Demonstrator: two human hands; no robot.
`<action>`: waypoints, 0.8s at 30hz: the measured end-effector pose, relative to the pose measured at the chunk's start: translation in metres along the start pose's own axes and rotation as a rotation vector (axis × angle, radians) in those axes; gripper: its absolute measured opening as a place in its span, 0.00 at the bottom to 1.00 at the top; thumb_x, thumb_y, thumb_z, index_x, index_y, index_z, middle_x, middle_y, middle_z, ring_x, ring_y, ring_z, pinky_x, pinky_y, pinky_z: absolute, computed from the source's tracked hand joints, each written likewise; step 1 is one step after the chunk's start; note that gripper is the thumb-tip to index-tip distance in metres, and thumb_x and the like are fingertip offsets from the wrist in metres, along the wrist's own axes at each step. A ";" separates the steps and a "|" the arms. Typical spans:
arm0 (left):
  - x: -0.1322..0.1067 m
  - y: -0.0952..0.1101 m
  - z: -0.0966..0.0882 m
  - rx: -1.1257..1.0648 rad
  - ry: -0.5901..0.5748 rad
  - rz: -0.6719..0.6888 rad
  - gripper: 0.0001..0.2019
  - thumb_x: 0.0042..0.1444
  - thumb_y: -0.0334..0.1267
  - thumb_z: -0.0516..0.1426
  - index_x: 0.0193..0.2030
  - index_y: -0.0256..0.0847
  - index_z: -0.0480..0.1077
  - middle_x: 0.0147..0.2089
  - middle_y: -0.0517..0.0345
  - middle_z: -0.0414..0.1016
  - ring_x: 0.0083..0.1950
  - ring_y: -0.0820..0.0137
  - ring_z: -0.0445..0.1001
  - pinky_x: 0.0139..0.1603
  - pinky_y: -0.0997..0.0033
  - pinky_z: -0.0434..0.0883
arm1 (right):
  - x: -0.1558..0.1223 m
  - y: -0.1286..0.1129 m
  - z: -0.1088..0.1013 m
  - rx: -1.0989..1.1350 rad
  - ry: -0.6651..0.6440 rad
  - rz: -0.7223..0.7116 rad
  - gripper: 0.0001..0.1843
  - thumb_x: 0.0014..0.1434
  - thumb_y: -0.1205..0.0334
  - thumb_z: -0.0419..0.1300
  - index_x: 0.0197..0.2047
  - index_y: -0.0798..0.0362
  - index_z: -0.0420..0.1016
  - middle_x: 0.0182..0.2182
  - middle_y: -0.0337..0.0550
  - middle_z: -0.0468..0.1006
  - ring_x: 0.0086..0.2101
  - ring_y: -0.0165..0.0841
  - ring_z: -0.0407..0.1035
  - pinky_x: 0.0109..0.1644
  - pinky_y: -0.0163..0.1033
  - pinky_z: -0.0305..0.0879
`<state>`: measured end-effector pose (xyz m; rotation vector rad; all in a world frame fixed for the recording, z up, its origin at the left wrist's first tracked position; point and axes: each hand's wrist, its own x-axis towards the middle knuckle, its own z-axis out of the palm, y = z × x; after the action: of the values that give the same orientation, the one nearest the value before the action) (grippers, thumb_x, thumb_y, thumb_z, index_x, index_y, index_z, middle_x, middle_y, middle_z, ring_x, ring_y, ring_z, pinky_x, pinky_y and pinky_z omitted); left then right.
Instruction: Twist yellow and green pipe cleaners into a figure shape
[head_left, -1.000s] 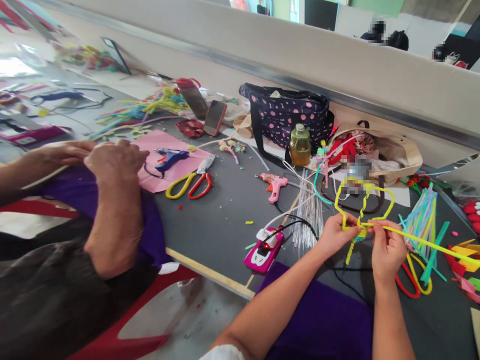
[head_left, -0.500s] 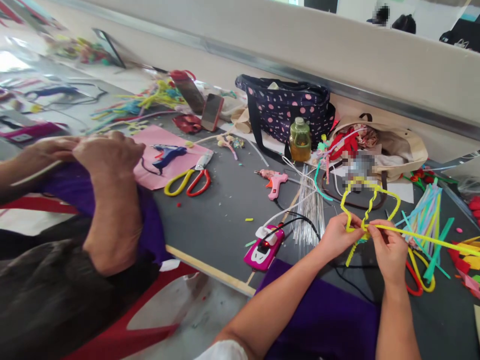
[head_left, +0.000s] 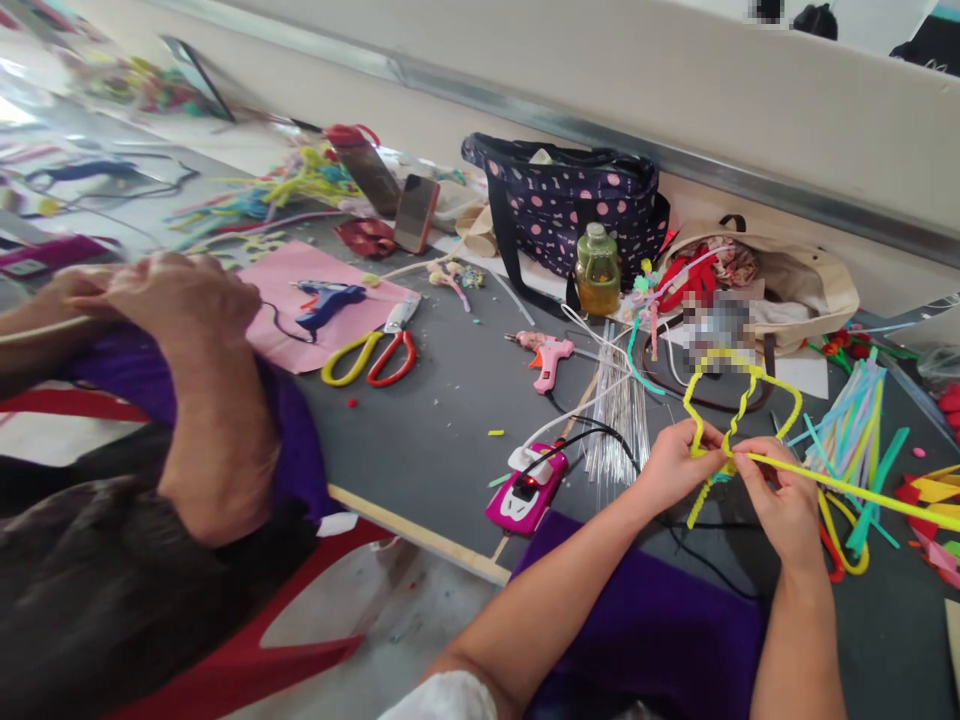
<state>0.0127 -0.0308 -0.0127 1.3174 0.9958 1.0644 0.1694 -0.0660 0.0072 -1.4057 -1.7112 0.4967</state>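
Note:
Yellow pipe cleaners (head_left: pixel 742 405), bent into loops with a twisted middle strand, stand up between my two hands. My left hand (head_left: pixel 682 465) pinches their lower joint from the left, thumb and fingers closed. From the right, my right hand (head_left: pixel 776 485) pinches the same joint, fingertips nearly touching the left ones. A long straight yellow strand runs from this joint over my right hand towards the right edge. One short end hangs below the joint. Beneath my right wrist lie scissors with yellow and red handles (head_left: pixel 846 530), partly hidden.
A bundle of pastel pipe cleaners (head_left: pixel 855 430) lies to the right. Left of my hands are silver wires (head_left: pixel 616 430), a pink glue gun (head_left: pixel 549 360) and a magenta power strip (head_left: pixel 525 490) with cables. Behind stand a bottle (head_left: pixel 598 270) and bags. A co-worker's hands (head_left: pixel 180 290) are at far left.
The view has shifted slightly, so the table things sit a little further left and higher. Both my hands keep their pinch on the yellow pipe cleaners, with hardly any movement.

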 end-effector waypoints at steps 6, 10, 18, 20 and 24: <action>0.001 0.001 -0.001 0.019 -0.027 0.005 0.04 0.48 0.33 0.60 0.30 0.36 0.75 0.29 0.57 0.73 0.32 0.72 0.70 0.34 0.75 0.66 | 0.000 0.002 0.000 -0.033 0.002 -0.028 0.09 0.61 0.56 0.59 0.37 0.48 0.78 0.35 0.42 0.76 0.36 0.34 0.72 0.38 0.38 0.69; 0.001 0.001 -0.001 0.005 -0.034 0.013 0.04 0.48 0.33 0.60 0.30 0.35 0.75 0.30 0.58 0.73 0.32 0.72 0.70 0.34 0.75 0.66 | -0.001 0.005 0.002 -0.072 0.023 -0.027 0.08 0.61 0.56 0.59 0.37 0.48 0.78 0.34 0.42 0.76 0.36 0.34 0.71 0.39 0.39 0.68; 0.002 0.002 -0.002 -0.251 -0.054 -0.104 0.05 0.45 0.32 0.62 0.31 0.34 0.73 0.27 0.60 0.71 0.28 0.76 0.66 0.31 0.77 0.63 | 0.002 0.002 0.004 -0.027 0.043 -0.048 0.09 0.61 0.56 0.57 0.34 0.50 0.76 0.33 0.42 0.75 0.35 0.35 0.70 0.40 0.40 0.66; 0.002 0.003 -0.002 -0.280 -0.049 -0.120 0.06 0.44 0.33 0.62 0.31 0.34 0.73 0.27 0.59 0.71 0.28 0.77 0.65 0.31 0.77 0.62 | 0.002 0.003 0.004 0.012 0.033 -0.033 0.09 0.61 0.56 0.58 0.34 0.50 0.77 0.33 0.42 0.75 0.36 0.35 0.70 0.40 0.40 0.67; 0.002 0.005 -0.003 -0.295 -0.052 -0.126 0.09 0.43 0.36 0.64 0.31 0.34 0.74 0.27 0.59 0.71 0.27 0.77 0.66 0.31 0.77 0.62 | 0.003 0.006 0.005 0.080 0.012 0.022 0.10 0.61 0.55 0.58 0.33 0.50 0.77 0.34 0.42 0.75 0.37 0.36 0.71 0.41 0.41 0.67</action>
<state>0.0101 -0.0284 -0.0076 1.0242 0.8358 1.0314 0.1688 -0.0607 0.0010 -1.3689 -1.6502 0.5617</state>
